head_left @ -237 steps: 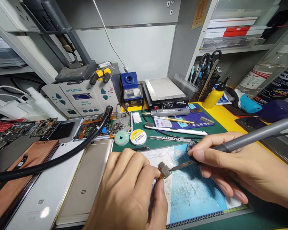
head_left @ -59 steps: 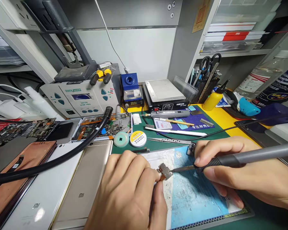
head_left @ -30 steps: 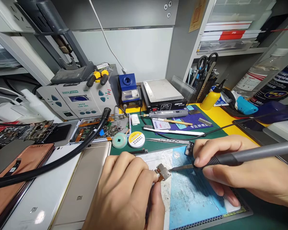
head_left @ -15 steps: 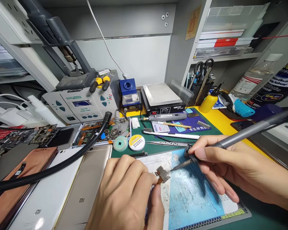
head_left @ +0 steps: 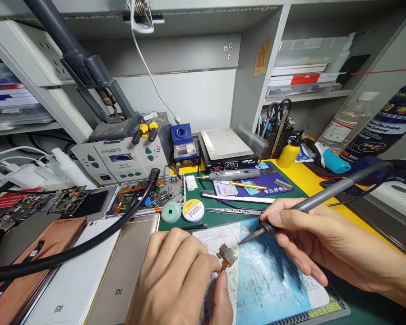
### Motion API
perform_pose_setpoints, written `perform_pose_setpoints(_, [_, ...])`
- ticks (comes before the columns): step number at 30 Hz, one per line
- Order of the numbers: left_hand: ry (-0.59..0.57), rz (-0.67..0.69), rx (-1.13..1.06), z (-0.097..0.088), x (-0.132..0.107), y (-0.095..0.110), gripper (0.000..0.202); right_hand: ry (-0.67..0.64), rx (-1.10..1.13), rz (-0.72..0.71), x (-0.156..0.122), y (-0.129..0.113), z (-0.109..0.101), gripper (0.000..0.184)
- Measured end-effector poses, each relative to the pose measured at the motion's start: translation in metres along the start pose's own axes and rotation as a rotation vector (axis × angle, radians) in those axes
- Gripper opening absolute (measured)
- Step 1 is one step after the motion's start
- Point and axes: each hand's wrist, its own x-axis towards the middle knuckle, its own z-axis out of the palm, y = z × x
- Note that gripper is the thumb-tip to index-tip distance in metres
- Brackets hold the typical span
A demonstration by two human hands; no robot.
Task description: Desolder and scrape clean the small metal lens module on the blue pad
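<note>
My left hand (head_left: pixel 179 282) is closed in a pinch on a small metal component (head_left: pixel 227 256) with an orange flex strip, held just above the blue work mat (head_left: pixel 267 284). My right hand (head_left: pixel 311 246) grips a grey soldering iron (head_left: pixel 328 192) like a pen. The iron's tip (head_left: pixel 242 241) hangs a little up and to the right of the component, apart from it.
Several phone backs (head_left: pixel 122 280) lie at the left under a black hose (head_left: pixel 88 243). A hot-air station (head_left: pixel 120 158), a heating plate (head_left: pixel 225 146), a parts tray (head_left: pixel 155 194), solder tins (head_left: pixel 193 210), tweezers (head_left: pixel 237 211), a yellow bottle (head_left: pixel 287 153) and solvent bottles (head_left: pixel 379 131) stand behind.
The iron's tip was touching the component; now it is lifted slightly away and the handle is tilted up more. The camera has tipped back, showing more of the shelf.
</note>
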Motion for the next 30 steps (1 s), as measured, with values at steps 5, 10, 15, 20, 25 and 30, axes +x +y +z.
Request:
perform_pose_setpoints(5, [0.139,0.008,0.026,-0.014,0.003,-0.006,0.022,0.017,-0.019,-0.089,0.0,-0.005,0.001,0.033])
perform_pose_setpoints(10, [0.375,0.013,0.161,-0.031,0.011,-0.027,0.023,0.091,-0.113,-0.289,0.01,-0.014,-0.006,0.038])
perform_pose_setpoints(15, [0.562,0.014,0.244,-0.037,0.014,-0.047,0.024,0.145,-0.22,-0.362,0.021,-0.028,-0.011,0.032])
perform_pose_setpoints(20, [0.686,0.036,0.341,-0.04,0.013,-0.061,0.029,0.164,-0.481,-0.333,0.042,-0.061,0.003,0.027])
perform_pose_setpoints(25, [0.807,0.096,0.434,-0.038,0.014,-0.079,0.028,0.176,-0.71,-0.344,0.092,-0.112,0.045,0.035])
perform_pose_setpoints(30, [0.828,0.104,0.475,-0.037,0.012,-0.086,0.02,0.193,-0.82,-0.377,0.138,-0.141,0.094,0.038])
